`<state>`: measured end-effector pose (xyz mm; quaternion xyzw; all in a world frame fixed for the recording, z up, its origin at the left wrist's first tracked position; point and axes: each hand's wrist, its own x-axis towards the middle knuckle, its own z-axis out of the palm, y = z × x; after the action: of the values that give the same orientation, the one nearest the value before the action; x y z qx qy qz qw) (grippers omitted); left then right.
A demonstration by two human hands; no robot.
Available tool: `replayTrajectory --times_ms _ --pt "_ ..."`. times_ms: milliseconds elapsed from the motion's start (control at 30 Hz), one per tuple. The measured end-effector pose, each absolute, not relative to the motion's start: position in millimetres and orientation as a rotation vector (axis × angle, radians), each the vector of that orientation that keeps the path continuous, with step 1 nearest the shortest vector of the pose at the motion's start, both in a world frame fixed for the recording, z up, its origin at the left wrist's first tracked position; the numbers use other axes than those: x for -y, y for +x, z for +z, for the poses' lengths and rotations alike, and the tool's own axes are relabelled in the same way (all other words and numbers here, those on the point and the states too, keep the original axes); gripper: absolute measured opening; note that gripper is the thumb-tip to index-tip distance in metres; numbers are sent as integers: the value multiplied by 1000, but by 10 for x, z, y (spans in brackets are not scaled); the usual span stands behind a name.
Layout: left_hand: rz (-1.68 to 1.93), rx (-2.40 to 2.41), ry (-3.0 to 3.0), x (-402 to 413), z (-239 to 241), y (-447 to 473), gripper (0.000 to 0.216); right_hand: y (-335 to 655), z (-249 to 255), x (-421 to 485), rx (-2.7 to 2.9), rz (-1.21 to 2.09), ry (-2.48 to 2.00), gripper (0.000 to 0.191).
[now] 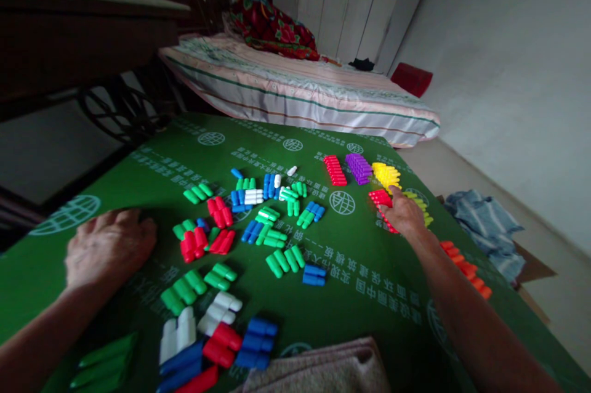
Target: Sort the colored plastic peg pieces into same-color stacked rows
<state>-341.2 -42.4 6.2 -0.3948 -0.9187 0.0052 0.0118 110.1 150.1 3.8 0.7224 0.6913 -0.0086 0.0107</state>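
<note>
My right hand (406, 214) reaches to the right side of the green table. Its thumb and index finger are around a row of red bullet-shaped plastic blocks (380, 197), part of which the hand hides. Yellow blocks (386, 175) stand just beyond the index fingertip, and yellow-green blocks (422, 207) lie on its right, partly covered. My left hand (111, 245) rests palm down on the left of the table, apart from any block; its fingertips are hard to see. Nearest to it are red blocks (193, 244) and green blocks (183, 292).
Purple blocks (359, 168), another red row (335, 170) and orange blocks (466, 270) line the right side. Small green, blue, white and red groups scatter over the middle. A folded cloth (323, 371) lies at the near edge. A bed (295, 88) stands beyond the table (360, 245).
</note>
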Motion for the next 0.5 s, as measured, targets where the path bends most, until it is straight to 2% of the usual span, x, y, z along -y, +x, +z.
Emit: replayTrajectory --times_ms 500 --pt "-17 2826 -1276 420 1 -3477 66 1134 37 -1527 -2195 -26 2224 60"
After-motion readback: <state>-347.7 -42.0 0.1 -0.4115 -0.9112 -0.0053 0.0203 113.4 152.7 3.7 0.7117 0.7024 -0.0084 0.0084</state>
